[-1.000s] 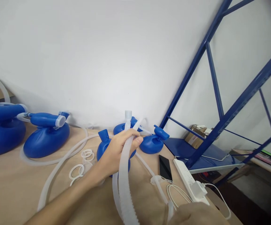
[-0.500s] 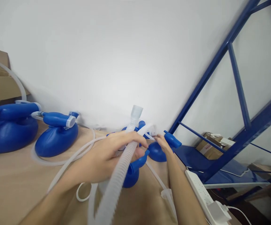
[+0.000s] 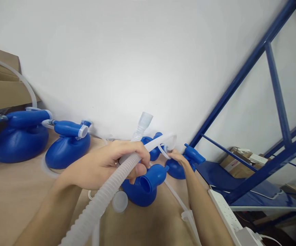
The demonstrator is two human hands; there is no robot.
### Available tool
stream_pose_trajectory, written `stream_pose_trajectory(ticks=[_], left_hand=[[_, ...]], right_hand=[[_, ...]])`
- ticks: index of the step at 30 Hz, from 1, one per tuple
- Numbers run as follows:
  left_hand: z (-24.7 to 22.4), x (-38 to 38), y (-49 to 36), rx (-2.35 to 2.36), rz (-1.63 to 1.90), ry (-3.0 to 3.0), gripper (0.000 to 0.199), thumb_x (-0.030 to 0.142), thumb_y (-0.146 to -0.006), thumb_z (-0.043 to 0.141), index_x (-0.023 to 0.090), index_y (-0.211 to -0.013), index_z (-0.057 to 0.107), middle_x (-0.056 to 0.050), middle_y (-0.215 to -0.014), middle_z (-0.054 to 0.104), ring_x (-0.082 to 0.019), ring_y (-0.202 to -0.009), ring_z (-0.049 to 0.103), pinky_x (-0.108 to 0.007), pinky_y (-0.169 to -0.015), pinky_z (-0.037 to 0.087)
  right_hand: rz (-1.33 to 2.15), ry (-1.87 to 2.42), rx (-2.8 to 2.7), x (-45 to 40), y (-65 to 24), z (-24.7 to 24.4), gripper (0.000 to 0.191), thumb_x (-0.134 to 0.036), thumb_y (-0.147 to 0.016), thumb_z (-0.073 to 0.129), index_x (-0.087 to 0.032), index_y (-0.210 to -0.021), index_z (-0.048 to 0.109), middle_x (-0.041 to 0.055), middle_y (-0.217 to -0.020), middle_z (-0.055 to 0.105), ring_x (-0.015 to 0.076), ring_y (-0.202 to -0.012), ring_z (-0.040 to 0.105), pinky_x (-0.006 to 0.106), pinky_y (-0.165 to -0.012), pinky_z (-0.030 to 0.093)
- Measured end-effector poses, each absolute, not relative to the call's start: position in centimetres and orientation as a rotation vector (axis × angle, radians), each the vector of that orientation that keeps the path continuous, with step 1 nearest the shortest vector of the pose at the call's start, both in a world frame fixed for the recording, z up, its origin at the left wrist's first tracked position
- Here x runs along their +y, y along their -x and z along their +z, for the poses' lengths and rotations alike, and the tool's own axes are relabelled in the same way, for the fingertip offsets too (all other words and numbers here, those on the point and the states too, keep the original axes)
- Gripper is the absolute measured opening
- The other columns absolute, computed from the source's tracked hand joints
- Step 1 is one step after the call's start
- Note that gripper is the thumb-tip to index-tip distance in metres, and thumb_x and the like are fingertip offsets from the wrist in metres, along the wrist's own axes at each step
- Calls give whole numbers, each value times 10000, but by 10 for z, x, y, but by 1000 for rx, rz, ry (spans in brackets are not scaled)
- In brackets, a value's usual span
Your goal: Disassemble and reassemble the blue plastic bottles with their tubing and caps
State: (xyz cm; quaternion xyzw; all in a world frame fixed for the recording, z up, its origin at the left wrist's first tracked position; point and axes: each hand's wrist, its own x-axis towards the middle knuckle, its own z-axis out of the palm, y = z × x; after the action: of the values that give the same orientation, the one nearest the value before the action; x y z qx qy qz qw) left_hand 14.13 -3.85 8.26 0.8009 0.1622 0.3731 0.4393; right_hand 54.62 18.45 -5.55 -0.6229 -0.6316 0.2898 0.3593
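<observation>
My left hand (image 3: pixel 114 164) is closed around a translucent corrugated hose (image 3: pixel 96 201) that slants down toward me. The hose's wider clear end piece (image 3: pixel 145 120) sticks up above the knuckles. A smooth whitish tube (image 3: pixel 160 140) arches from beside this hand toward my right hand (image 3: pixel 178 157). The right fingers pinch a white cap (image 3: pixel 168 147) by a blue bottle neck, partly hidden by the tube. Below my left hand stands a blue urinal bottle (image 3: pixel 142 196) with its open neck (image 3: pixel 148 182) facing me. Another blue urinal bottle (image 3: pixel 177 169) stands under my right hand.
Two capped blue urinal bottles (image 3: pixel 67 150) stand at left, before a cardboard box (image 3: pixel 4 90). A round white cap (image 3: pixel 120 201) lies in front. A thin tube (image 3: pixel 178 198) runs toward me. At right are a power strip (image 3: pixel 224 208) and a blue metal rack (image 3: pixel 240 78).
The corrugated hose in my left hand has tilted further left. The front bottle's open neck and a round white cap have come into view. My right hand stays at the neck. The view has shifted slightly.
</observation>
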Motion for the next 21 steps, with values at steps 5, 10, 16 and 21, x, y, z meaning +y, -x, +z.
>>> stream_pose_trajectory(ticks=[5, 10, 16, 21], left_hand=[[82, -39, -141, 381, 909, -1987, 86, 276, -970, 685, 200, -996, 654, -32, -840, 703, -152, -740, 676, -246, -649, 544], [84, -44, -141, 440, 947, -1957, 185, 372, -983, 679, 193, -940, 653, -26, -842, 679, -135, -715, 647, -220, -619, 527], [79, -36, -137, 407, 923, -2005, 96, 310, -996, 649, 215, -1000, 644, -21, -835, 683, -161, -803, 652, -266, -717, 547], [83, -33, -143, 623, 912, -2197, 169, 360, -990, 638, 196, -953, 648, 1, -818, 654, -133, -747, 584, -235, -658, 461]], right_hand=[[662, 1536, -1645, 181, -524, -81, 511, -340, -661, 875, -162, -1118, 732, 130, -1184, 792, 339, -1134, 722, 433, -1008, 589], [478, 1503, -1617, 180, -517, -87, 749, -480, -741, 797, -161, -1385, 583, 146, -1423, 666, 310, -1332, 615, 429, -1121, 509], [422, 1613, -1795, 192, -523, -49, 416, -459, -770, 780, -162, -1060, 757, 110, -1053, 792, 300, -1030, 727, 367, -932, 570], [395, 1782, -1913, 211, -508, -31, 131, -261, -773, 729, -153, -821, 786, 65, -796, 785, 254, -803, 734, 285, -717, 537]])
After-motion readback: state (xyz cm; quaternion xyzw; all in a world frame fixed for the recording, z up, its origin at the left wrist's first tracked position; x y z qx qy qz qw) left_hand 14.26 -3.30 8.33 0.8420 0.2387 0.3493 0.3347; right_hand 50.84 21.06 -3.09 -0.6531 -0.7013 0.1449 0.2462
